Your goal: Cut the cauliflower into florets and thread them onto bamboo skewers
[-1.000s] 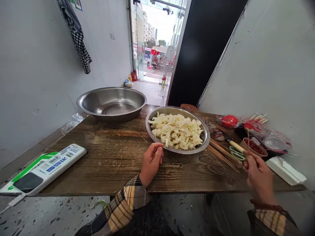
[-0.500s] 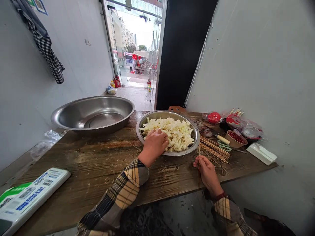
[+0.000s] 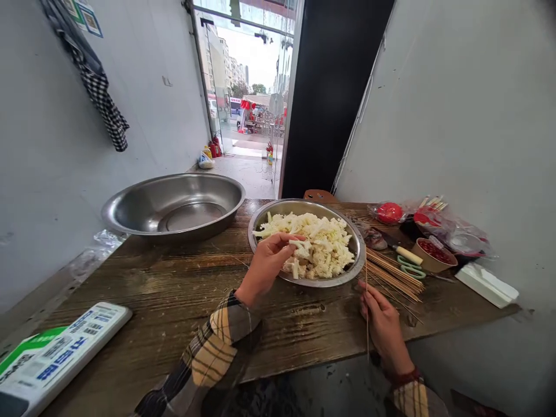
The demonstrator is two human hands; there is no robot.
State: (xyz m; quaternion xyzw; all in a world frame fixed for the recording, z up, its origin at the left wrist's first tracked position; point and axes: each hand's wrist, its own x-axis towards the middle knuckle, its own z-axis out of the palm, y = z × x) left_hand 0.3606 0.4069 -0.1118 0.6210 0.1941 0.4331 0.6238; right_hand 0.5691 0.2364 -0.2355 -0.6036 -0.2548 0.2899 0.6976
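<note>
A steel bowl (image 3: pixel 358 255) full of white cauliflower pieces (image 3: pixel 321 246) stands on the wooden table (image 3: pixel 174 289). My left hand (image 3: pixel 264 266) hovers over the bowl's near rim, its fingers pinched on one cauliflower piece (image 3: pixel 299 246). My right hand (image 3: pixel 382 321) is at the table's front edge, right of the bowl, closed on a thin bamboo skewer (image 3: pixel 367 295) that stands nearly upright. A pile of bamboo skewers (image 3: pixel 393 272) lies just beyond the right hand.
A large empty steel basin (image 3: pixel 174 205) sits at the back left. A white and green box (image 3: pixel 56 356) lies at the front left. At the right are green scissors (image 3: pixel 410 267), a knife, a cup of red pieces (image 3: pixel 432 253), bags and a white packet (image 3: pixel 486 284).
My left hand went from the table into the bowl and lifted a cauliflower piece. My right hand carried a skewer from the cup area to the table's front edge.
</note>
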